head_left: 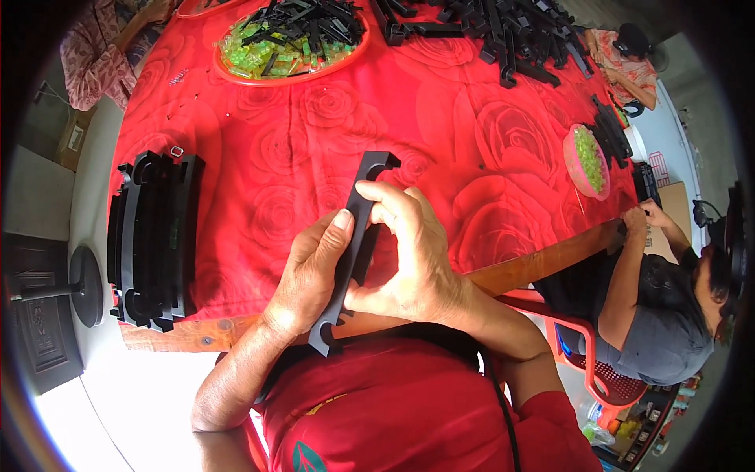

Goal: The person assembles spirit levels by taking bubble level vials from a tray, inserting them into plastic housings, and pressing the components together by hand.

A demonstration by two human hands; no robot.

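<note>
A long black plastic bar (344, 275) with a curved notch at each end is held at a slant above the table's near edge. My left hand (307, 275) is closed around its left side, thumb lying along the top. From the right, my right hand (413, 256) grips the same bar, with a finger near its upper end and the thumb lower down. The bar's right side is partly hidden by this hand. Left of my hands, several similar black bars (141, 236) are stacked side by side on the red rose-patterned cloth (259, 204).
At the far side stand a red-rimmed basket (295, 82) of yellow-green and black pieces and a heap of black bars (503, 39). A pink bowl (572, 167) of green pieces sits at right. One person (661, 307) works at the right; others are at the far corners.
</note>
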